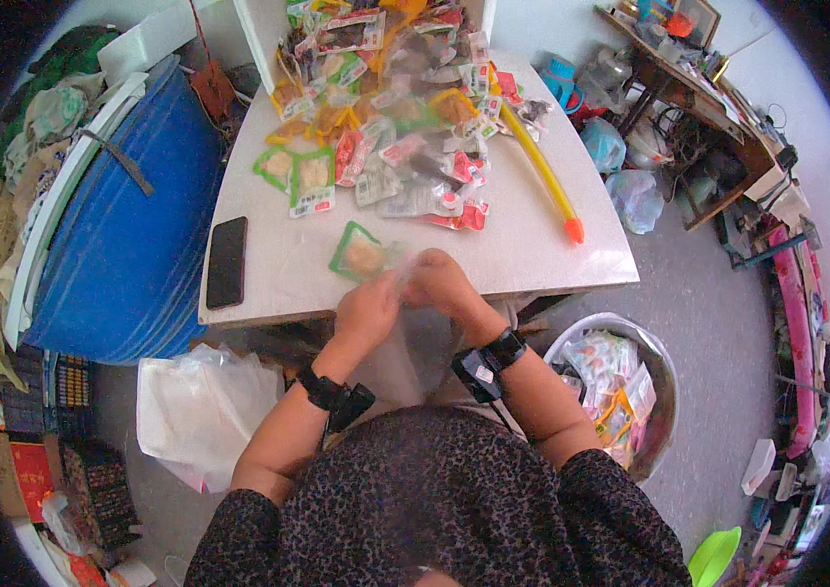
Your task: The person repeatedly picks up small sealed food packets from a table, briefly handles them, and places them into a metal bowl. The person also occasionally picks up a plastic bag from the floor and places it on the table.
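Observation:
At the table's front edge my left hand [367,304] and my right hand [438,282] meet, fingers pinching the top of a clear plastic bag [415,352]. The bag hangs towards my lap and is blurred. Just beyond my left hand lies a green-edged sealed food packet [360,253] with pale contents. Farther back, a heap of small sealed food packets [393,117] in green, orange, red and clear wrapping spreads over the white table [283,257]. My fingertips are partly hidden, and the bag's opening cannot be made out.
A black smartphone [227,262] lies at the table's left, a yellow tube with an orange tip [543,172] at its right. Right of me stands a metal basin [668,411] holding packets. Clear plastic bags [202,411] are stacked low left, near a large blue tub [121,220].

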